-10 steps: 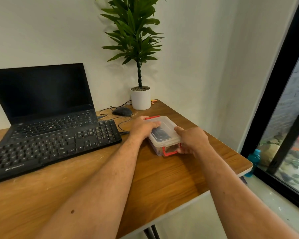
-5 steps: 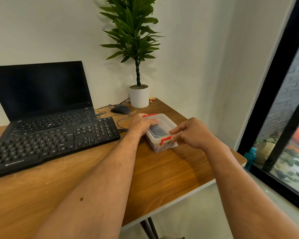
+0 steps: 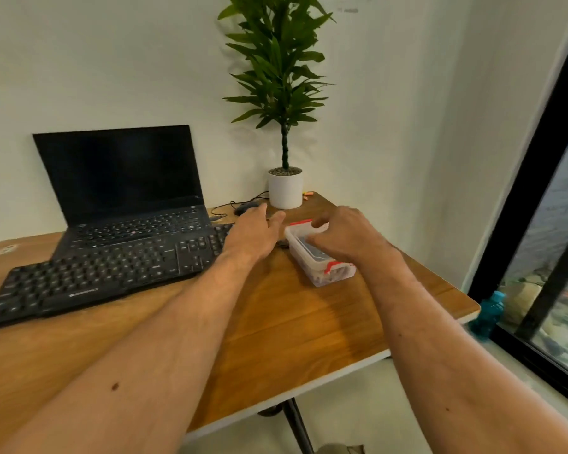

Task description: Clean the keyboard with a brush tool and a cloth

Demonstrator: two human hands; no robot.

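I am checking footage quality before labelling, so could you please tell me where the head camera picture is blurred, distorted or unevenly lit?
Head view: the left hand and right hand are softened by motion blur over the clear plastic box with red clips; the wide lens bows the black window frame and stretches the forearms; soft daylight comes from the window side, casting faint arm shadows on the wooden table.

Both forearms reach fwd, bare, w/ palms down. Left hand [image 3: 254, 235] is flat and relaxed, fingers straight and a bit spread, thumb out to the right; it holds nothing. Right hand [image 3: 345, 237] is arched, knuckles up, fingers curled downward, grip on sth. below; the fingertips are hidden.
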